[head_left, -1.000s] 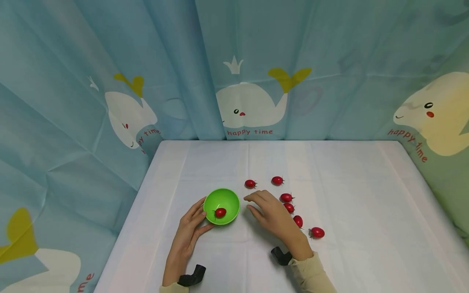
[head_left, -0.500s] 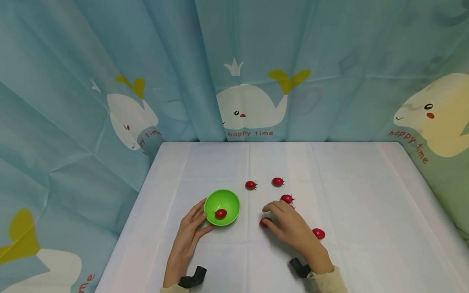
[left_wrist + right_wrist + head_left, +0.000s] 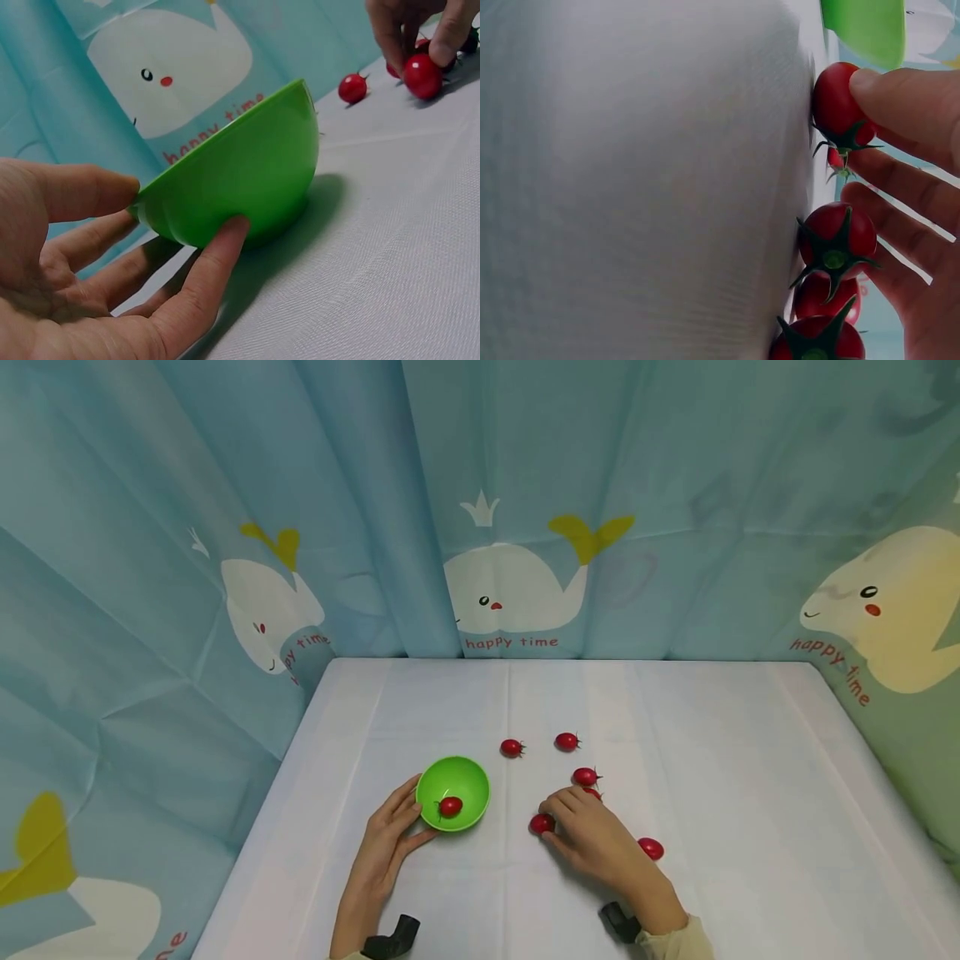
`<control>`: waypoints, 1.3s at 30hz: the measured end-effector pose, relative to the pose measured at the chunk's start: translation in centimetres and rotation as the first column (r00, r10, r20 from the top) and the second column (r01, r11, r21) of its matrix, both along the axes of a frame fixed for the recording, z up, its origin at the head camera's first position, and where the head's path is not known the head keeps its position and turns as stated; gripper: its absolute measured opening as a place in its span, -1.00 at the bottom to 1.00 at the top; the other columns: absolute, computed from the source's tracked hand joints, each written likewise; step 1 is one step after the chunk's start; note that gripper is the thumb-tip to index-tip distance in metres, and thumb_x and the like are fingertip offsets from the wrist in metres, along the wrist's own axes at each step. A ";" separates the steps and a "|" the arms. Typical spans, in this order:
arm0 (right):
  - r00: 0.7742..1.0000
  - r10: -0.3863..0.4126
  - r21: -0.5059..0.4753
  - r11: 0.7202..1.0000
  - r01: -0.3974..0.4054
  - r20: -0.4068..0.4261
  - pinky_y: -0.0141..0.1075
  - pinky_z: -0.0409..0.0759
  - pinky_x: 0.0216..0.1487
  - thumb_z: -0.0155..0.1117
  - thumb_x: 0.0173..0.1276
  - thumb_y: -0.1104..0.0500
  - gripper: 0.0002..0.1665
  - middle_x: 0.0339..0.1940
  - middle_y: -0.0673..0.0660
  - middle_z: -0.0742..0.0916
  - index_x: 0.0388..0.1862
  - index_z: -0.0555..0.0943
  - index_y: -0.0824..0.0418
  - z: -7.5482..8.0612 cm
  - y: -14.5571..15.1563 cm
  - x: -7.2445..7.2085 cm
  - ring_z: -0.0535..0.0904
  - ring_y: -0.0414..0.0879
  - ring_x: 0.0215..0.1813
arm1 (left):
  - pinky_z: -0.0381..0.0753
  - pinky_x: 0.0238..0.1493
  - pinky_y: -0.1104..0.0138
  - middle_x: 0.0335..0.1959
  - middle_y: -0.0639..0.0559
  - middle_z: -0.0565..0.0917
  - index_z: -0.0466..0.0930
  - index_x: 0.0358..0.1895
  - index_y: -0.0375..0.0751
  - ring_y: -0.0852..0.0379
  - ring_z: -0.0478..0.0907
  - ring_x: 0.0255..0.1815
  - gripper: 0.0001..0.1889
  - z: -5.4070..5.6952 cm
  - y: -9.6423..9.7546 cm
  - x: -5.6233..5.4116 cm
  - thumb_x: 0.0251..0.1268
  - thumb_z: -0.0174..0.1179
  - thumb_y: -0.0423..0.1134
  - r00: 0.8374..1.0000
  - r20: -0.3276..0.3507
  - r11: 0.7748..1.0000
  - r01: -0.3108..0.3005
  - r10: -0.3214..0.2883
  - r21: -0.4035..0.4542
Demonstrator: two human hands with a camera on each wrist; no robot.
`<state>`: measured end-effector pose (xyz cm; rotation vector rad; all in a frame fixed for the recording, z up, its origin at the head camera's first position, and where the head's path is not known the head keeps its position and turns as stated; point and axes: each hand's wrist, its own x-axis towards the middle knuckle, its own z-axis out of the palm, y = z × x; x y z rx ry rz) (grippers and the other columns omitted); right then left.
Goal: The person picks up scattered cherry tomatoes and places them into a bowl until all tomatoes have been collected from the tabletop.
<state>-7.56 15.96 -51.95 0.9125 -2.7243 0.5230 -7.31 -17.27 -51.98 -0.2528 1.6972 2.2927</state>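
Observation:
A green bowl (image 3: 471,785) stands on the white-covered table with one red cherry tomato (image 3: 451,807) inside. My left hand (image 3: 386,843) holds it from the left, with the index fingertip at the rim and the thumb against its outer side in the left wrist view. Right of the bowl, my right hand (image 3: 592,839) pinches another cherry tomato (image 3: 542,824) between thumb and fingers, close to the cloth. In the right wrist view the thumb (image 3: 904,97) presses on this tomato, its green stem end showing. Other tomatoes (image 3: 836,240) lie beside the remaining fingers.
Two loose tomatoes lie farther back, a left one (image 3: 512,748) and a right one (image 3: 567,742). Beyond the right fingers sits another tomato (image 3: 586,776), with one partly hidden before it. A further tomato (image 3: 651,848) shows beside the right wrist. A whale-print curtain (image 3: 517,585) hangs behind the table.
My right hand has moved right, away from the bowl, and its thumb and fingers have closed around a cherry tomato. The left hand stays at the bowl.

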 end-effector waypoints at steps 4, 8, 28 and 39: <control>1.000 -0.005 0.029 1.000 0.005 0.021 -0.19 0.72 0.14 0.62 0.22 0.07 -0.60 -0.07 -0.05 0.73 -0.02 0.65 0.04 0.1 -0.1 0.1 0.61 -0.13 0.06 | 0.75 0.19 0.15 0.66 -0.20 0.23 0.22 0.63 -0.13 0.03 0.41 0.53 -0.41 0.0 0.1 -0.1 0.62 0.08 -0.28 1.000 -0.016 1.000 0.011 -0.011 -0.006; 1.000 -0.003 0.042 0.999 0.002 0.027 -0.16 0.71 0.19 0.61 0.23 0.10 -0.60 -0.05 -0.06 0.73 0.00 0.66 0.02 0.1 -0.2 0.1 0.62 -0.11 0.09 | 0.75 0.20 0.13 0.66 -0.18 0.23 0.24 0.62 -0.12 -0.09 0.31 0.60 -0.41 0.0 0.1 -0.1 0.61 0.09 -0.30 1.000 -0.006 1.000 0.002 -0.002 0.005; 0.999 0.037 -0.017 0.999 -0.037 -0.010 -0.22 0.70 0.12 0.58 0.27 0.09 -0.59 -0.06 -0.07 0.72 0.05 0.65 0.03 1.3 -1.3 -1.1 0.62 -0.14 0.05 | 0.75 0.20 0.16 0.66 -0.14 0.24 0.22 0.62 -0.10 -0.10 0.24 0.63 -0.43 -0.3 0.1 -0.2 0.64 0.03 -0.32 1.000 -0.017 1.000 0.004 -0.004 -0.003; 0.999 0.046 -0.080 0.996 -0.048 -0.024 -0.24 0.70 0.10 0.57 0.30 0.10 -0.59 -0.07 -0.07 0.73 0.09 0.66 0.05 2.8 -2.4 -2.1 0.63 -0.14 0.06 | 0.74 0.22 0.15 0.66 -0.12 0.23 0.22 0.62 -0.08 -0.11 0.21 0.65 -0.44 -0.3 0.0 -0.3 0.65 0.00 -0.33 1.000 -0.027 1.000 0.016 -0.016 -0.003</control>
